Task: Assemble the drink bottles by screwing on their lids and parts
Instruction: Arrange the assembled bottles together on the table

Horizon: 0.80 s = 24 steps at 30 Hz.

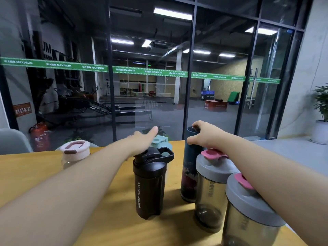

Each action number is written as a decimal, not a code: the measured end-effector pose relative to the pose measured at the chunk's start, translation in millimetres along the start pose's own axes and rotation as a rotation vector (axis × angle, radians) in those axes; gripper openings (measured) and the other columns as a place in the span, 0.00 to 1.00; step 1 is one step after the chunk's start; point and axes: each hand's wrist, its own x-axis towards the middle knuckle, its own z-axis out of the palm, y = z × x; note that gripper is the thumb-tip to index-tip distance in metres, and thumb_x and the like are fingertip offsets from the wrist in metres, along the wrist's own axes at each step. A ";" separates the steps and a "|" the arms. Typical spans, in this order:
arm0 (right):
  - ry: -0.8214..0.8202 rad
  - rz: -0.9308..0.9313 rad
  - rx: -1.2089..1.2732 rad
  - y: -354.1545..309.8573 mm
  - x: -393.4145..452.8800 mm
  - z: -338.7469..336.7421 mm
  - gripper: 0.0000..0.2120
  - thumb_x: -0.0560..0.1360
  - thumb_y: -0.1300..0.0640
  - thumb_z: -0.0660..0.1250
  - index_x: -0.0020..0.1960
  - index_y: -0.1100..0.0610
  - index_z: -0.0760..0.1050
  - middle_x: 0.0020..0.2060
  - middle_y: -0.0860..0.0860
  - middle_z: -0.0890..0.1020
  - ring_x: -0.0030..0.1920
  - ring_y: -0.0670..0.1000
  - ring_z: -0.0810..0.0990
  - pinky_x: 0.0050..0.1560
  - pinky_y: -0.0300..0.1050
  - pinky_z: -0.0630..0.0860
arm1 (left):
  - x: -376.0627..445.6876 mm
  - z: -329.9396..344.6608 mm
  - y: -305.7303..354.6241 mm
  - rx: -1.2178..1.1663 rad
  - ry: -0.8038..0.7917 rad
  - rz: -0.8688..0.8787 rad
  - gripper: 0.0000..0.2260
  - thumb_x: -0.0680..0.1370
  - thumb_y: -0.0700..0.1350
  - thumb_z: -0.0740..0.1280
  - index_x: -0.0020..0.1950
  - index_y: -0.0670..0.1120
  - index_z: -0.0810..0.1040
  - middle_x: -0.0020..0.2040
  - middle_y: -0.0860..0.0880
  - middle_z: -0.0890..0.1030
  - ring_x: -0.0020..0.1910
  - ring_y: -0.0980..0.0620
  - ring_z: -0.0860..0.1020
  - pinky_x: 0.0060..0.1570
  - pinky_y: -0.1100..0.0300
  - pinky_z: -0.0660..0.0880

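**Inspector A:** State of the hands?

**Inspector B:** The right hand (204, 134) grips the top of the tall dark printed bottle (189, 167), fingers curled over its black cap (192, 129), thumb against the side. The left hand (142, 139) reaches forward with fingers straight and holds nothing; it hangs over the pale green lid (160, 141) beyond the black bottle (150, 183). Whether it touches that lid, I cannot tell.

**Inspector A:** Where do the other bottles stand?

**Inspector B:** All on the desk (44, 167). Two grey-lidded shakers with pink flip caps, the farther (212, 189) and the nearer (248, 210), sit under the right forearm. A clear bottle with a pale pink lid (74, 150) stands well to the left of the left arm.

**Inspector A:** Advice for the step?

**Inspector B:** In my judgement the cap is being turned one-handed. The bottle is tall and narrow, so it could spin or tip. Steady the body with the free hand, seat the cap level, turn until it stops, no forcing.

**Inspector A:** Legible writing?

**Inspector B:** "SPORT BOTTLE" runs up the black bottle. The green band (152, 71) on the glass wall repeats "MAXIMUM". Boxes beyond read "03" and "04". The shaker lettering is not legible.
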 end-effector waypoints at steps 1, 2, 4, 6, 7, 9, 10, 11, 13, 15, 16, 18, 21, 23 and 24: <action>0.000 -0.001 -0.002 0.0 0.1 0.3 0.32 0.71 0.52 0.69 0.72 0.54 0.62 0.64 0.54 0.73 0.52 0.52 0.73 0.42 0.40 0.70 | 4.5 -3.9 0.9 -0.008 0.048 0.001 0.38 0.76 0.69 0.46 0.77 0.45 0.55 0.74 0.40 0.64 0.66 0.38 0.70 0.61 0.45 0.70; 0.002 -0.002 -0.003 0.3 0.3 0.3 0.32 0.71 0.52 0.69 0.72 0.54 0.63 0.64 0.53 0.73 0.52 0.52 0.73 0.42 0.40 0.70 | 9.7 -6.9 2.3 -0.015 0.094 0.023 0.35 0.77 0.66 0.49 0.75 0.43 0.60 0.71 0.39 0.68 0.61 0.39 0.73 0.57 0.47 0.72; 0.011 -0.005 -0.006 0.7 0.7 0.7 0.32 0.71 0.52 0.69 0.72 0.54 0.63 0.65 0.53 0.73 0.52 0.52 0.73 0.45 0.41 0.70 | 18.4 -9.0 5.5 0.002 0.127 0.093 0.25 0.79 0.59 0.57 0.65 0.40 0.71 0.57 0.39 0.78 0.42 0.47 0.75 0.41 0.55 0.73; 0.011 0.000 0.000 1.8 1.9 1.1 0.32 0.71 0.51 0.69 0.72 0.53 0.63 0.65 0.53 0.73 0.52 0.52 0.73 0.46 0.41 0.70 | 21.6 -8.4 11.5 0.059 0.089 0.122 0.19 0.79 0.52 0.62 0.62 0.40 0.73 0.47 0.45 0.76 0.37 0.51 0.70 0.34 0.58 0.68; 0.009 0.005 0.005 2.2 2.1 1.3 0.32 0.71 0.51 0.69 0.72 0.53 0.63 0.65 0.53 0.73 0.52 0.52 0.74 0.46 0.42 0.70 | 22.0 -7.3 15.1 0.085 0.065 0.124 0.20 0.78 0.52 0.64 0.65 0.40 0.71 0.50 0.44 0.76 0.41 0.50 0.71 0.35 0.58 0.69; 0.003 0.014 0.012 3.3 3.8 2.4 0.33 0.71 0.51 0.69 0.72 0.53 0.62 0.65 0.54 0.72 0.53 0.53 0.74 0.46 0.42 0.71 | 23.8 -3.3 22.9 0.172 0.038 0.124 0.26 0.77 0.53 0.66 0.69 0.39 0.67 0.60 0.42 0.75 0.49 0.47 0.72 0.42 0.57 0.69; 0.002 0.017 0.010 3.9 4.8 2.9 0.33 0.71 0.50 0.69 0.73 0.53 0.62 0.65 0.54 0.72 0.53 0.53 0.74 0.46 0.42 0.71 | 26.2 -0.7 26.3 0.218 0.030 0.121 0.27 0.77 0.54 0.66 0.69 0.38 0.67 0.62 0.42 0.75 0.52 0.46 0.74 0.45 0.57 0.70; 0.001 0.019 0.007 4.2 5.1 3.1 0.33 0.71 0.50 0.69 0.73 0.52 0.61 0.65 0.54 0.71 0.54 0.53 0.74 0.47 0.43 0.71 | 29.1 1.6 29.0 0.252 0.017 0.110 0.28 0.76 0.55 0.67 0.68 0.38 0.67 0.62 0.42 0.75 0.55 0.44 0.75 0.48 0.57 0.71; -0.002 0.022 0.007 4.5 5.5 3.6 0.33 0.71 0.50 0.69 0.73 0.52 0.61 0.66 0.55 0.71 0.54 0.54 0.74 0.47 0.43 0.71 | 35.9 4.4 32.9 0.251 -0.026 0.083 0.28 0.75 0.56 0.68 0.66 0.39 0.69 0.61 0.41 0.76 0.56 0.43 0.77 0.51 0.56 0.72; -0.001 0.023 0.006 5.2 5.8 3.9 0.33 0.71 0.49 0.69 0.73 0.51 0.61 0.66 0.55 0.70 0.54 0.54 0.74 0.47 0.43 0.71 | 40.9 6.7 35.7 0.229 -0.045 0.073 0.26 0.74 0.55 0.70 0.64 0.39 0.70 0.56 0.42 0.76 0.53 0.43 0.77 0.49 0.56 0.74; -0.003 0.024 0.004 5.4 5.9 4.1 0.33 0.71 0.49 0.69 0.73 0.51 0.61 0.66 0.55 0.70 0.55 0.54 0.74 0.47 0.44 0.71 | 42.5 7.7 37.0 0.228 -0.036 0.076 0.25 0.74 0.53 0.70 0.63 0.39 0.70 0.53 0.42 0.76 0.50 0.44 0.77 0.48 0.56 0.74; -0.009 0.027 0.009 5.3 5.8 4.4 0.34 0.71 0.49 0.69 0.73 0.51 0.60 0.66 0.55 0.70 0.55 0.55 0.75 0.48 0.45 0.73 | 45.6 9.4 38.2 0.230 -0.007 0.091 0.21 0.74 0.51 0.71 0.60 0.39 0.71 0.50 0.43 0.76 0.47 0.44 0.77 0.47 0.55 0.76; -0.015 0.029 0.015 4.7 5.5 4.2 0.34 0.71 0.49 0.69 0.73 0.51 0.60 0.66 0.56 0.69 0.55 0.56 0.75 0.51 0.46 0.74 | 50.7 11.6 36.8 0.215 0.016 0.107 0.15 0.74 0.48 0.70 0.52 0.40 0.71 0.44 0.44 0.76 0.44 0.45 0.76 0.44 0.56 0.75; -0.015 0.027 0.009 4.2 3.8 3.7 0.34 0.71 0.49 0.69 0.73 0.52 0.60 0.66 0.56 0.69 0.55 0.56 0.74 0.51 0.46 0.73 | 53.6 13.4 34.8 0.201 0.049 0.119 0.11 0.74 0.46 0.69 0.44 0.41 0.70 0.38 0.46 0.73 0.38 0.47 0.74 0.37 0.58 0.72; -0.014 0.025 0.005 3.7 3.5 4.1 0.34 0.71 0.49 0.69 0.73 0.52 0.59 0.66 0.56 0.69 0.55 0.56 0.74 0.51 0.46 0.73 | 54.9 13.3 33.5 0.191 0.078 0.125 0.11 0.74 0.46 0.68 0.41 0.42 0.69 0.36 0.46 0.72 0.35 0.48 0.72 0.34 0.59 0.70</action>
